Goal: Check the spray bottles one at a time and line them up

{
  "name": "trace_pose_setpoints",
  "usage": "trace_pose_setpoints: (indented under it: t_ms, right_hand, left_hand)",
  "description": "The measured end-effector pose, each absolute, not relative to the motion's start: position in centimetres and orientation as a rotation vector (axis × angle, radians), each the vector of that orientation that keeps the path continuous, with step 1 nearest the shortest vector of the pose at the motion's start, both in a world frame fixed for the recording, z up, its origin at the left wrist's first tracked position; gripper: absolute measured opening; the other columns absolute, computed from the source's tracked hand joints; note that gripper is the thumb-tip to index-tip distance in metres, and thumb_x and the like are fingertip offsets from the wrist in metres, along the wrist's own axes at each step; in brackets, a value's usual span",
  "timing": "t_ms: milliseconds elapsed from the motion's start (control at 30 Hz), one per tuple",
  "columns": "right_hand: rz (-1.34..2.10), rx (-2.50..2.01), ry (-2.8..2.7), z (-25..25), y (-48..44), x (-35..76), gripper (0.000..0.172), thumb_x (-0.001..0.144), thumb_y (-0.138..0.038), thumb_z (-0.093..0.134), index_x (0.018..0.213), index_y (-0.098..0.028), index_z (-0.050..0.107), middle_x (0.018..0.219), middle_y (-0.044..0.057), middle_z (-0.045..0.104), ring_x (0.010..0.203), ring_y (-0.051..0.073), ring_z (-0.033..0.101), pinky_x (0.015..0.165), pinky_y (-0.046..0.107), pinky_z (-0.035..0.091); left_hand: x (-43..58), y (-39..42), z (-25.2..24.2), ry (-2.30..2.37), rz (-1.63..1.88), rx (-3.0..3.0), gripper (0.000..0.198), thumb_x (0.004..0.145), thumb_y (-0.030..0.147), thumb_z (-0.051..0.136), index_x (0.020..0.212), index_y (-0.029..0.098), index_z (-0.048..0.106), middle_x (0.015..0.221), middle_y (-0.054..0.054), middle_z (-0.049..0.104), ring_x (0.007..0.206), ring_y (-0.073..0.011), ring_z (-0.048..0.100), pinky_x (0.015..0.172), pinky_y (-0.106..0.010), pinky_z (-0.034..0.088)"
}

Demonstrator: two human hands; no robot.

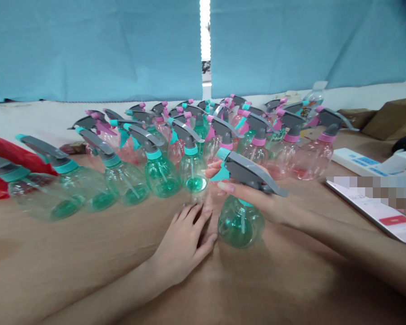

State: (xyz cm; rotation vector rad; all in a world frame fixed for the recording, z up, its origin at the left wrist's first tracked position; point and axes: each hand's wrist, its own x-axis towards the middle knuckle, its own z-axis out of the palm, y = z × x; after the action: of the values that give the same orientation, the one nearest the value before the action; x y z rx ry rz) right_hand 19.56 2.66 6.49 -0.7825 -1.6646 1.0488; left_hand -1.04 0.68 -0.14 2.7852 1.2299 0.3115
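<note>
A spray bottle (242,228) with a clear green body, turquoise collar and grey head is in front of me, slightly right of the middle. My right hand (262,196) is closed around its neck, just below the grey head, with fingertips pointing left past the turquoise trigger. Whether the bottle's base rests on the table or hangs just above it, I cannot tell. Palm down, my left hand (186,237) lies on the wooden table (122,253) to the left of that bottle, fingers stretched out and holding nothing.
Several green spray bottles (160,174) line up from the left to the middle. Pink ones (313,158) crowd behind and to the right. At right lie a phone (375,210), a white power strip (358,160) and a cardboard box (392,117). Red plastic (20,153) sits far left.
</note>
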Motion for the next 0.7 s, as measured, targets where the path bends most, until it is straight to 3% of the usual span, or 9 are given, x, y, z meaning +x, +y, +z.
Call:
trace_pose_setpoints:
  t_ms: [133,400,533,700]
  right_hand:
    - [1.035,-0.812,-1.661,6.76,2.59,19.54,0.022,0.082,-0.025,0.064,0.104,-0.026,0.064,0.091,-0.001,0.066,0.059,0.011,0.049,0.068,0.030,0.047]
    - [1.021,-0.850,-1.678,6.76,2.46,19.61,0.018,0.082,-0.026,0.063,0.100,-0.026,0.064,0.085,-0.002,0.063,0.064,0.012,0.053,0.074,0.032,0.047]
    - [1.021,-0.825,-1.695,6.71,2.65,19.68,0.018,0.083,-0.028,0.062,0.101,-0.026,0.062,0.079,-0.002,0.062,0.062,0.013,0.053,0.070,0.031,0.047]
    - [1.078,-0.783,-1.793,6.69,2.88,20.03,0.015,0.086,-0.038,0.059,0.094,-0.024,0.058,0.070,-0.002,0.057,0.083,0.018,0.060,0.077,0.032,0.047]
  left_hand:
    - [-1.04,0.60,-0.07,1.241,0.307,2.775,0.045,0.094,0.037,0.051,0.133,0.015,0.049,0.139,-0.016,0.049,0.129,-0.0338,0.042,0.102,-0.052,0.038]
    - [-0.98,0.81,-0.17,1.229,0.311,2.782,0.045,0.095,0.037,0.049,0.134,0.015,0.048,0.139,-0.016,0.049,0.129,-0.0338,0.041,0.102,-0.053,0.038]
    - [-0.99,0.76,-0.12,1.245,0.300,2.779,0.046,0.095,0.037,0.050,0.135,0.014,0.048,0.140,-0.016,0.049,0.129,-0.0344,0.041,0.102,-0.053,0.038]
    - [-1.08,0.72,-0.26,1.247,0.323,2.783,0.048,0.094,0.037,0.051,0.137,0.015,0.047,0.141,-0.015,0.047,0.129,-0.0342,0.041,0.102,-0.052,0.038]
